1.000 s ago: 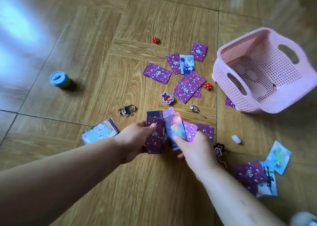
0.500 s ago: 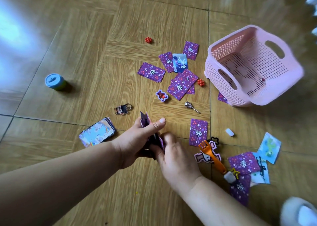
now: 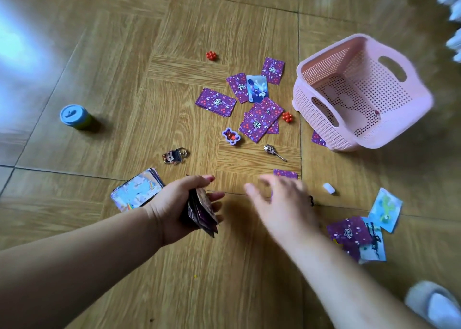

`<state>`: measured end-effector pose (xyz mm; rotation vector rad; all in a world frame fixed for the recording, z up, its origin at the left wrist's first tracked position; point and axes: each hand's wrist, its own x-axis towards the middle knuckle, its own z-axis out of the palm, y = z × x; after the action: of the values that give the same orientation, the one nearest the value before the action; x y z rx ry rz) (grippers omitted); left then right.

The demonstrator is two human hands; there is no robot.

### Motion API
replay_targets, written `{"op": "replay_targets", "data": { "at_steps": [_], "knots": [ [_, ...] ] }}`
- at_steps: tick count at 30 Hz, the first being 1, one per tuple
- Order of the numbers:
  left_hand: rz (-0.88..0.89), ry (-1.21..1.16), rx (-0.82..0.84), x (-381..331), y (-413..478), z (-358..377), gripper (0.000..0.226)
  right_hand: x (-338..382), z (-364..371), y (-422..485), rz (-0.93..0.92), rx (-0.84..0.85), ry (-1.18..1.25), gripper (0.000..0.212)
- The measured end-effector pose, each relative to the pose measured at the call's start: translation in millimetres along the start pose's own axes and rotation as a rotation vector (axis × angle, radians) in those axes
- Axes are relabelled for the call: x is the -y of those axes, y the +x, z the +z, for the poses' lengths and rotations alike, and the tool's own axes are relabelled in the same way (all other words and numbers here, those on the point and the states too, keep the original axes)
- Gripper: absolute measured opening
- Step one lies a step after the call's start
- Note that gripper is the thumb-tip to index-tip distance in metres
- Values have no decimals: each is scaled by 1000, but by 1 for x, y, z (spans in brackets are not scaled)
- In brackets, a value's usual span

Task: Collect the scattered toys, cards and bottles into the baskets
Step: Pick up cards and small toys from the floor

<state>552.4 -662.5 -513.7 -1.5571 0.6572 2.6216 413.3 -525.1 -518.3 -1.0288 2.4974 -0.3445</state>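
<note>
The pink basket (image 3: 305, 104) sits tilted on the wooden floor with its open top towards the person. Inside, only its perforated walls and bottom show. A purple card (image 3: 318, 138) pokes out from under its near corner. Loose purple cards (image 3: 259, 120) lie just left of the basket. Nearer than the basket, the left hand (image 3: 174, 204) grips a bundle of cards (image 3: 202, 214), fingers curled round it. The blurred right hand (image 3: 282, 204) has its fingers spread.

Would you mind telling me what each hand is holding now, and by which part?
The left hand grips a stack of purple-backed cards round its upper half, the lower end sticking out. The right hand, blurred with fingers spread, holds nothing.
</note>
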Motion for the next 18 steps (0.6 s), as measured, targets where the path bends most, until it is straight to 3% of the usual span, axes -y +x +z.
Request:
{"op": "replay_targets", "data": {
  "at_steps": [2, 5, 12, 15, 18],
  "knots": [
    [5, -72, 1, -5, 0, 0, 21, -21, -1, 22, 318, 14, -306, 70],
    [17, -105, 13, -9, -1, 1, 30, -29, 4, 39, 513, 127, -346, 78],
    [143, -78, -37, -10, 11, 0, 11, -15, 13, 60, 468, 185, -180, 86],
    [198, -62, -57, -12, 15, -3, 11, -7, 3, 62, 349, 218, -105, 59],
    [223, -55, -56, -20, 17, -5, 10, 4, -18, 76, 125, 123, -1, 41]
  ]
}}
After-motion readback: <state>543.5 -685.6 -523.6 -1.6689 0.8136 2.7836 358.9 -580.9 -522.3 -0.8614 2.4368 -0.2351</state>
